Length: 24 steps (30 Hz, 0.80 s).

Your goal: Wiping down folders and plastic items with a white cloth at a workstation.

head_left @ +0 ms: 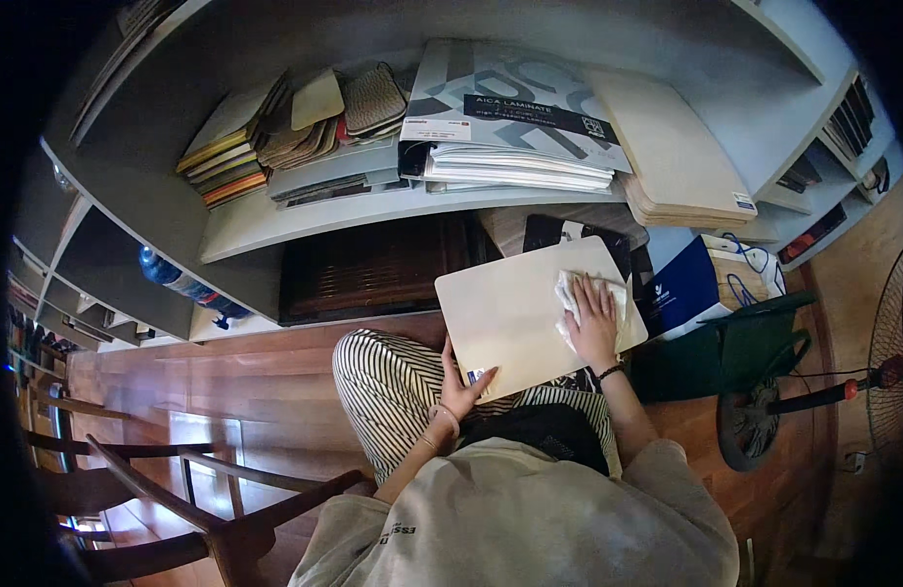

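Across my lap lies a cream-coloured laminate sample board [505, 313] with rounded corners and a small blue-and-white label near its lower edge. My left hand [461, 389] grips that lower left edge, thumb on top and the other fingers partly hidden at the side and beneath. On the right part of the board my right hand [594, 318] lies over a crumpled white cloth or tissue [568, 290], pressing it to the surface with fingers stretched forward. The cloth shows around the fingers and beside the palm.
Ahead, a shelf [305, 210] bears a thick binder [510, 108], a stack of pale boards [677, 147] and smaller samples [373, 98]. At right stand a blue bag [681, 284], a green bag [706, 352] and a fan [887, 342]. A wooden chair [217, 528] is at left; a blue spray bottle [182, 279] lies low.
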### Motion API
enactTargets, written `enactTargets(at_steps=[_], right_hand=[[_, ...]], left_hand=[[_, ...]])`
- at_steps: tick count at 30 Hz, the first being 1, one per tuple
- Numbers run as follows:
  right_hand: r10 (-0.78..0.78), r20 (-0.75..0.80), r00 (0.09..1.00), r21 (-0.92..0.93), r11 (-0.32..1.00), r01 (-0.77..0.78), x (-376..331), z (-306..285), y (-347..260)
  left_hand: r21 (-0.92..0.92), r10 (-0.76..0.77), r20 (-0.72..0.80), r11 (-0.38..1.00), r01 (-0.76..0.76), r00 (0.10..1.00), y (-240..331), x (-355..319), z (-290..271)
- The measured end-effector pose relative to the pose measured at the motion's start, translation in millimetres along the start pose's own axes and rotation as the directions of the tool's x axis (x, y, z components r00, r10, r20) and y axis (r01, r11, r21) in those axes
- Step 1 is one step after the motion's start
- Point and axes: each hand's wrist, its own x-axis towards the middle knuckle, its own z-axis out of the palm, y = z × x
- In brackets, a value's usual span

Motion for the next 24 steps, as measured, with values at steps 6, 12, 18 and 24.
enactTargets(at_steps=[6,12,18,24], right_hand=[[0.013,0.022,1.0,0.024,1.0,-0.014,11.0,-4.0,7.8],[0.112,0.061,0.992,-0.015,0.994,-0.111,87.3,23.0,58.4],[0.241,0.084,0.967,-0.004,0.97,-0.241,108.0,33.7,54.3],[0.078,-0.022,0.997,-0.023,0.997,-0.078,50.7,25.0,31.2]], left_hand=[[-0.027,0.01,0.005,1.0,-0.01,1.0,-0.8,1.9,2.1],[-0.062,0.007,0.031,0.998,-0.005,0.999,-5.3,5.0,5.4],[-0.063,-0.016,0.018,0.998,0.017,1.0,-4.0,2.7,3.2],[-0.009,0.006,0.011,1.0,-0.006,1.0,-15.9,3.2,-1.4]])
